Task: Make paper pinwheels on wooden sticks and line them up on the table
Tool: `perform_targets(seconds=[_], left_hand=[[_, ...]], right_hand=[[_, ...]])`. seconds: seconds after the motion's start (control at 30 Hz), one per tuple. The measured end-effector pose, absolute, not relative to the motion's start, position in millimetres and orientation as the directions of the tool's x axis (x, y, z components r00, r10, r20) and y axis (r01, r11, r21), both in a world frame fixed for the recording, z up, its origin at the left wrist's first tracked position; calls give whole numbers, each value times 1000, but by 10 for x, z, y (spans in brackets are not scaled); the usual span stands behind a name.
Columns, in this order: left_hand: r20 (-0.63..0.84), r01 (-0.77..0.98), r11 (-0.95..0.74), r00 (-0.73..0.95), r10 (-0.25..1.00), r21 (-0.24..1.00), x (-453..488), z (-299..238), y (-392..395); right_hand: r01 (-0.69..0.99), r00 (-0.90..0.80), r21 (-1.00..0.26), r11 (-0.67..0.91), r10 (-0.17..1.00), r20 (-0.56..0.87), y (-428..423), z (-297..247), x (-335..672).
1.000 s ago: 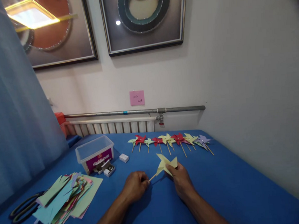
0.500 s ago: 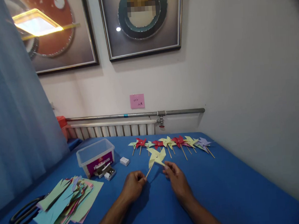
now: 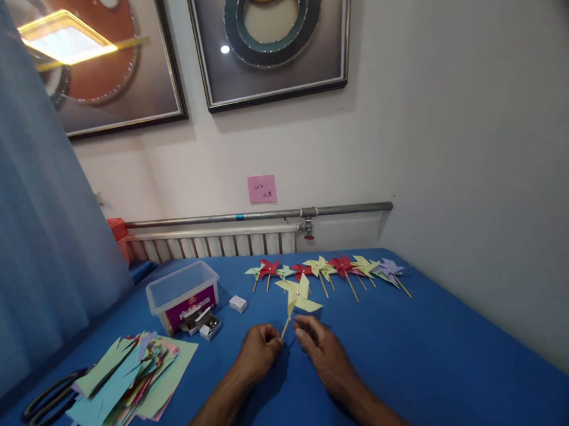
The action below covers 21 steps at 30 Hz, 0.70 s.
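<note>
A pale yellow paper pinwheel (image 3: 298, 297) on a thin wooden stick stands nearly upright over the blue table (image 3: 447, 357). My left hand (image 3: 258, 354) pinches the bottom of the stick with closed fingers. My right hand (image 3: 320, 351) sits just right of the stick's lower end, its fingers curled close to the stick; whether they touch it I cannot tell. A row of several finished pinwheels (image 3: 326, 269) in red, yellow, green and purple lies behind, near the wall.
A clear plastic box (image 3: 182, 295) stands at the left, with small open boxes (image 3: 202, 322) and a white box (image 3: 237, 303) beside it. A pile of coloured paper (image 3: 126, 381) and black scissors (image 3: 48, 400) lie at the near left. A radiator (image 3: 214, 243) and a curtain (image 3: 30, 241) border the table.
The pinwheel swung from lying tilted to the right to standing upright. My right hand let go of its blades and came down to the stick's lower end.
</note>
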State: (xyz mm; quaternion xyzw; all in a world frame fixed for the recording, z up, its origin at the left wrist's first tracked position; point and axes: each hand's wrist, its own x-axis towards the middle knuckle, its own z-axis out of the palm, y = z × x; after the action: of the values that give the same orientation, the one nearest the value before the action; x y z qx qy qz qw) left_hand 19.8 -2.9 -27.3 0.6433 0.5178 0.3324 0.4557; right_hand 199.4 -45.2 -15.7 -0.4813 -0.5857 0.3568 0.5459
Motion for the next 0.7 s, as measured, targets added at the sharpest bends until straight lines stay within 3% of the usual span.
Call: perform_targets(seconds=[0.17, 0.23, 0.47, 0.7], left_hand=[[-19, 347, -51, 196, 981, 936, 100, -279, 38], [-20, 340, -55, 212, 977, 939, 99, -293, 41], [-23, 308, -67, 281, 960, 949, 147, -318, 18], [-4, 322, -94, 293, 956, 942, 125, -351, 36]], right_hand=[[214, 362, -949, 233, 883, 299, -342, -150, 2153], [255, 393, -934, 249, 856, 335, -289, -144, 2241], [405, 280, -880, 249, 882, 379, -295, -148, 2262], [436, 76, -825, 359, 899, 432, -404, -141, 2083]])
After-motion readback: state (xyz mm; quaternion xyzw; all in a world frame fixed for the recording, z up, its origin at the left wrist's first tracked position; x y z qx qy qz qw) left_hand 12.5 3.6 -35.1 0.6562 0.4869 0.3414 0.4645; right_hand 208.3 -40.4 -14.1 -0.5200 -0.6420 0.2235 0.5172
